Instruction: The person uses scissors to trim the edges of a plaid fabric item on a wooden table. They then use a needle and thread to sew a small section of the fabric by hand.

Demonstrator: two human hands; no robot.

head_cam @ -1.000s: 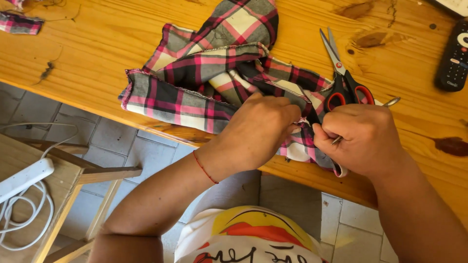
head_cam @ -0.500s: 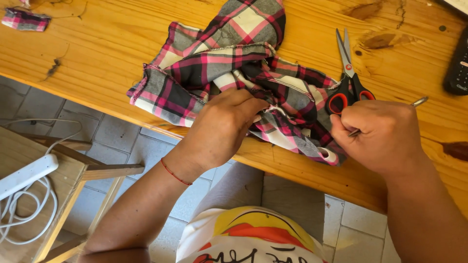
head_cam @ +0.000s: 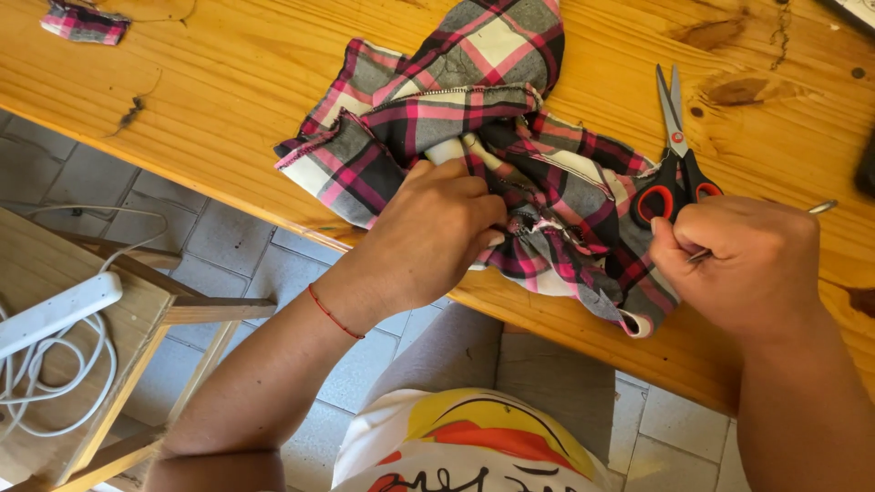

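A crumpled piece of pink, grey and black plaid cloth (head_cam: 456, 109) lies on the wooden table (head_cam: 228, 82), hanging slightly over its near edge. My left hand (head_cam: 437, 228) pinches a fold of the cloth near the middle. My right hand (head_cam: 747, 264) is closed around a thin metal tool whose tip (head_cam: 820, 208) sticks out to the right, close to the cloth's right end. Scissors (head_cam: 676, 155) with black and red handles lie shut on the table just above my right hand.
A small plaid scrap (head_cam: 84, 22) lies at the table's far left. A wooden stool (head_cam: 109, 346) with a white power strip (head_cam: 55, 314) and coiled cable stands on the tiled floor at lower left. A dark object (head_cam: 866, 164) sits at the right edge.
My left hand has slid left along the cloth and gripped a new fold. My right hand has drawn away from the cloth to the right, still holding the thin tool.
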